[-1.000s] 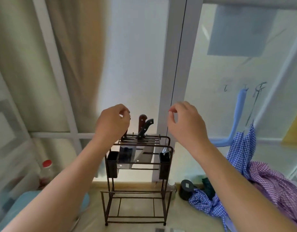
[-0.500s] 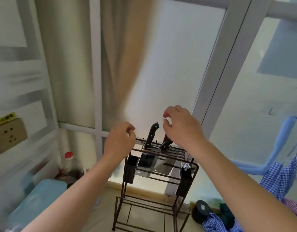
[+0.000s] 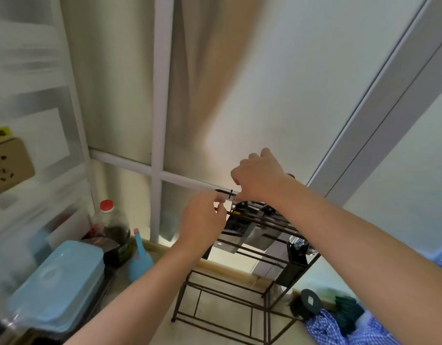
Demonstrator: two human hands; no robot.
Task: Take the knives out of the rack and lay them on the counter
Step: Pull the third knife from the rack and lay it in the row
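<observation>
A dark metal wire rack (image 3: 242, 293) stands on the counter by the window. Several knives hang in its top slots, and their steel blades (image 3: 247, 236) show between the bars. My right hand (image 3: 261, 180) rests on top of the rack, fingers curled down over the knife handles, which it hides except for a brown tip (image 3: 290, 175). My left hand (image 3: 205, 221) is at the rack's upper left corner with its fingers curled in, touching the top rail. I see nothing held in it.
On the left are a light blue lidded box (image 3: 57, 282), a red-capped bottle (image 3: 108, 220) and a blue spray bottle (image 3: 139, 262). Blue checked cloth (image 3: 339, 327) and a black round object (image 3: 309, 301) lie at the right. A wall socket (image 3: 8, 168) is at the far left.
The view has swung left and down. My right hand has dropped onto the knife handles, which stood free before. My left hand has moved in against the rack's top left corner.
</observation>
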